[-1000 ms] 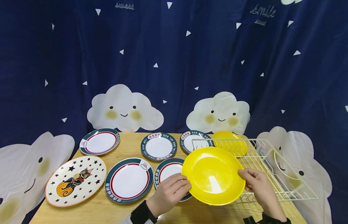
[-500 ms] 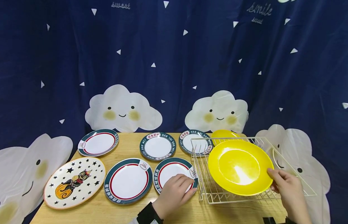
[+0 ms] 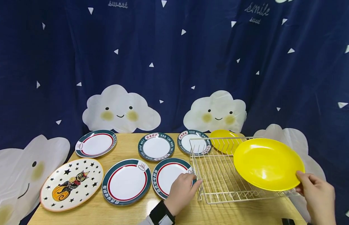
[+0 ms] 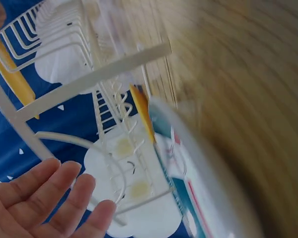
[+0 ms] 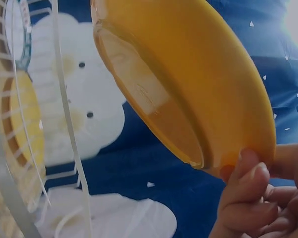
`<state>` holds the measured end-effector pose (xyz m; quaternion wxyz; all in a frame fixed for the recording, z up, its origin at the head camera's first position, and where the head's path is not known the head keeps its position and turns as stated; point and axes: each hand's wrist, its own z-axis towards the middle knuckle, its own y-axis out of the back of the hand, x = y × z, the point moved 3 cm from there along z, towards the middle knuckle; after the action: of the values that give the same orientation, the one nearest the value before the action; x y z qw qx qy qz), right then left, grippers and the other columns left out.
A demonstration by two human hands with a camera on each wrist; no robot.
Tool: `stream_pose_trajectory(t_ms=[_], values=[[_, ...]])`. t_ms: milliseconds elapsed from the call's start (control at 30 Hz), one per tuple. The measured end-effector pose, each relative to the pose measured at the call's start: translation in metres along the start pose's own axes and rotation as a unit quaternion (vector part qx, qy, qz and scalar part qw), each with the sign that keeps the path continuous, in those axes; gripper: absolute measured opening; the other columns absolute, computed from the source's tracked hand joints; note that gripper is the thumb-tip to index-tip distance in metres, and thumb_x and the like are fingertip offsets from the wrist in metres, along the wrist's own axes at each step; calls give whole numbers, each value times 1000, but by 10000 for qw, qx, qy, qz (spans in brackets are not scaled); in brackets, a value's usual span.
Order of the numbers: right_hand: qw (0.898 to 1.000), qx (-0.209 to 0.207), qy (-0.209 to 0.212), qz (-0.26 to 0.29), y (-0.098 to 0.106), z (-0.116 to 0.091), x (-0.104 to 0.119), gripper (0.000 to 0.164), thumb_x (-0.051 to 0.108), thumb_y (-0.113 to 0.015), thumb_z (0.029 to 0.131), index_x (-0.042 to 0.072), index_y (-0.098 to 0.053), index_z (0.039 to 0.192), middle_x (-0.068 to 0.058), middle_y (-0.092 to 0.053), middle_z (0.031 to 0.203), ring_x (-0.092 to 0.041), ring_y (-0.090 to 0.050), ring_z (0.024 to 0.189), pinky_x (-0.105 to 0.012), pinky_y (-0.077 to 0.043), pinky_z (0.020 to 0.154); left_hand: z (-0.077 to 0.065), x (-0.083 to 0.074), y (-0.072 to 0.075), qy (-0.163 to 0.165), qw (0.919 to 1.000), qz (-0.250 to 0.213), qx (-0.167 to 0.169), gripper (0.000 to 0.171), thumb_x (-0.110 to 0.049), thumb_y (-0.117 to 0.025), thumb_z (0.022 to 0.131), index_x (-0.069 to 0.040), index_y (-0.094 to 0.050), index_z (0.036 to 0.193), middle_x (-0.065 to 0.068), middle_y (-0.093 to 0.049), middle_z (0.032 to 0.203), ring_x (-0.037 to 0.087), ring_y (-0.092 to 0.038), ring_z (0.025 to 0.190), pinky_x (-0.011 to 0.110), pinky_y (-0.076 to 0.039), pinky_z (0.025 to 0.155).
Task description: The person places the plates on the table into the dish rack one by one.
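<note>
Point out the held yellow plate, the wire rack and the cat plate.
Held yellow plate (image 3: 269, 164): head view, middle of its face.
Wire rack (image 4: 94, 81): left wrist view, its thick bar.
Cat plate (image 3: 71, 185): head view, the printed cat.

Head view: even light, glare on the held yellow plate (image 3: 268, 164); left wrist view: desk (image 4: 248, 74) blurred; right wrist view: dim, overexposed upper right.
</note>
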<state>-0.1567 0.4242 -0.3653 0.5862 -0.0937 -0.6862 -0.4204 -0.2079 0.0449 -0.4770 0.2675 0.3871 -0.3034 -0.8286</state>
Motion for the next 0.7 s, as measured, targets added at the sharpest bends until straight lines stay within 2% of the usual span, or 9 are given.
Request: stream_pose_trajectory(t_ms=[67,133,233,300,400,500,633,700], values=[[9990,-269,180,-308,6,2,2,43,31,-50,100,-9,-66,101,14,-50,53,-7,-49,45,-15,-46,45,2,0,-7,225,9993,-132,279,48,-55,-44,99,-16,-71,95,-3,-72,88,11,-63,82,26,-52,69],[9957,-584,429,-577,11,5,4,48,31,-49,100,-15,-62,108,19,-47,48,-5,-48,43,-14,-43,43,3,2,-12,365,9979,-260,475,50,-58,-43,98,-17,-71,97,-4,-72,89,10,-63,82,25,-51,69],[9858,-1068,863,-962,20,9,7,45,29,-49,99,-13,-65,102,27,-41,43,2,-43,38,-14,-37,39,3,3,-17,533,9952,-527,630,50,-61,-44,96,-18,-71,99,-5,-71,89,9,-63,82,23,-50,69],[9754,-1362,1205,-1244,24,12,10,43,27,-48,98,-13,-65,96,20,-45,42,7,-37,37,-15,-32,39,3,4,-17,621,9932,-741,654,49,-60,-46,96,-18,-71,100,-5,-70,89,10,-64,82,23,-50,69],[9523,-1789,1858,-1630,28,17,13,41,22,-46,98,-13,-63,87,-5,-54,46,13,-26,38,-18,-27,45,3,6,-17,673,9920,-877,617,46,-59,-48,96,-19,-71,99,-5,-70,88,10,-64,83,24,-49,70],[9208,-2234,2616,-1838,29,21,14,38,17,-46,96,-13,-59,76,-25,-55,56,9,-22,40,-18,-21,47,2,7,-18,643,9932,-832,495,44,-59,-48,95,-21,-71,98,-8,-70,87,8,-63,82,24,-50,71],[8824,-2529,3384,-2073,30,27,16,37,12,-47,96,-14,-54,71,-26,-49,54,-11,-29,40,-15,-16,42,1,7,-19,585,9946,-810,273,41,-57,-51,95,-21,-71,95,-7,-71,86,7,-64,81,25,-50,71],[8688,-2559,3622,-2202,30,31,17,37,12,-46,97,-14,-52,71,-24,-46,52,-19,-30,39,-16,-15,40,0,7,-19,551,9950,-820,152,40,-56,-53,95,-21,-72,93,-7,-71,86,8,-64,82,25,-51,72]])
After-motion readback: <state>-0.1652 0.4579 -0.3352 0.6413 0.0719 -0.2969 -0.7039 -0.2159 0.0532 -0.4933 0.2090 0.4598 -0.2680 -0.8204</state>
